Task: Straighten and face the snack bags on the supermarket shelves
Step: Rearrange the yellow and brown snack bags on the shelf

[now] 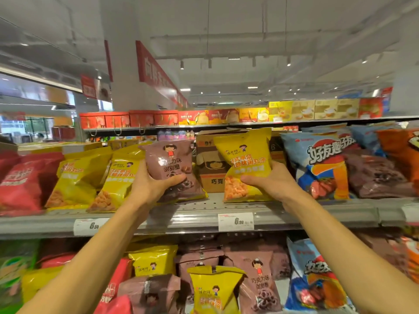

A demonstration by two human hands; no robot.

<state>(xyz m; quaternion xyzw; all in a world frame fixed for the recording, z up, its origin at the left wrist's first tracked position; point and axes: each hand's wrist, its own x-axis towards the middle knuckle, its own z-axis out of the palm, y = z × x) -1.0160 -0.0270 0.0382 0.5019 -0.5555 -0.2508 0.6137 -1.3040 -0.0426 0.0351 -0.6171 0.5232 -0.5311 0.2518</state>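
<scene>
Two snack bags are shown held upright at the upper shelf (199,207), fronts facing out. At left, the brown bag (172,164) is grasped low on its side by the left hand (152,184), the fingers curled round its lower edge; its base rests on or just above the shelf, beside the row of yellow bags (118,177). At right, a yellow bag (247,164) is grasped at its lower right corner by the right hand (274,182), thumb across the front.

The step in hand is judged to be the seating of both bags. It is best done with each base set flat, the print kept square to the aisle and the front face drawn level with the shelf lip. The yellow bag probably belongs with its like at left.

Bare shelf is seen between the two bags, in front of a cardboard carton (210,168). Rightward, room is closed off by the blue bag (322,164), just beside the right hand. The price rail (235,220) marks the front edge.
</scene>
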